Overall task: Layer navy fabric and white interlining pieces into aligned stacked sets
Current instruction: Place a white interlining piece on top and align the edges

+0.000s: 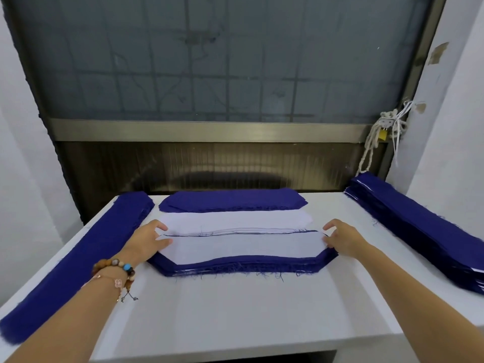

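Observation:
A layered stack (243, 265) of navy fabric and white pieces lies in the middle of the white table (235, 315). On top lies a white interlining piece (243, 246) with navy showing along its front and ends. My left hand (146, 241) pinches the left end of that white piece. My right hand (340, 239) pinches its right end. Behind the stack sits a pile of white interlining (235, 220), and behind that a navy pile (233, 200).
A long navy stack (76, 260) runs along the table's left edge. A taller navy stack (419, 226) runs along the right edge by the wall. A window with a metal sill stands behind the table. Cords and a padlock (383, 133) hang at the back right.

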A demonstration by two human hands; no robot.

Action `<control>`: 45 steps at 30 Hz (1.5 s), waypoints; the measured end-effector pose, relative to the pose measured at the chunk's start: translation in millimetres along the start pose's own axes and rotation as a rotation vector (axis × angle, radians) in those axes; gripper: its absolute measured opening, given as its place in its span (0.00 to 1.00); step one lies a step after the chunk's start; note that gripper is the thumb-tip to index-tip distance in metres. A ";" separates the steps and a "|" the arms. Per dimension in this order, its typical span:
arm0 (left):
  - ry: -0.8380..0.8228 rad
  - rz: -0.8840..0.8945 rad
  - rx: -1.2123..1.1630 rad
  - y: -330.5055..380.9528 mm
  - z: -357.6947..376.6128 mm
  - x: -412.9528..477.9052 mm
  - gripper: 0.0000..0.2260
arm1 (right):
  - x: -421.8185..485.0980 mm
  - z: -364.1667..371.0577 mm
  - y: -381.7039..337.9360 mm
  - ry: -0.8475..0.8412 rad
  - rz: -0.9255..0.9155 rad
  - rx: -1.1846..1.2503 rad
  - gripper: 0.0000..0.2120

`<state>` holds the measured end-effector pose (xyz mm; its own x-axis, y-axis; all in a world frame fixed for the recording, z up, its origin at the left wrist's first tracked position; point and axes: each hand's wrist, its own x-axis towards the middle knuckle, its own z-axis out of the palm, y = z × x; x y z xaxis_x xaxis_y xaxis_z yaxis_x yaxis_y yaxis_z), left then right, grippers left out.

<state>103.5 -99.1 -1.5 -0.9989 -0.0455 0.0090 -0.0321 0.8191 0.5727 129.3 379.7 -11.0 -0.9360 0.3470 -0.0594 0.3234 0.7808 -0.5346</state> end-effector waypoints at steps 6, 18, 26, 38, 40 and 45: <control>-0.067 -0.017 0.042 2.7 -3.2 3.4 0.17 | 1.8 0.2 -1.7 -0.016 -0.047 -0.086 0.07; -0.130 0.068 0.232 12.2 -23.6 35.8 0.16 | 11.6 -17.9 -37.0 0.081 -0.251 -0.310 0.11; 0.107 0.318 0.174 66.0 13.1 79.1 0.15 | 45.8 19.7 -90.6 0.090 -0.397 -0.229 0.13; 0.129 0.340 0.292 109.7 72.2 151.3 0.12 | 119.8 77.6 -160.2 0.073 -0.541 -0.213 0.14; 0.151 0.330 0.260 109.7 75.6 163.1 0.11 | 131.7 81.3 -169.0 0.053 -0.524 -0.228 0.13; 0.193 0.260 0.174 109.3 88.8 187.0 0.09 | 151.4 91.2 -186.1 0.112 -0.533 -0.414 0.16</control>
<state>-89.8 32.8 -10.0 -0.9504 0.0836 0.2996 0.2001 0.9019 0.3829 -85.3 239.6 2.6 -0.9693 -0.1053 0.2224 -0.1299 0.9866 -0.0990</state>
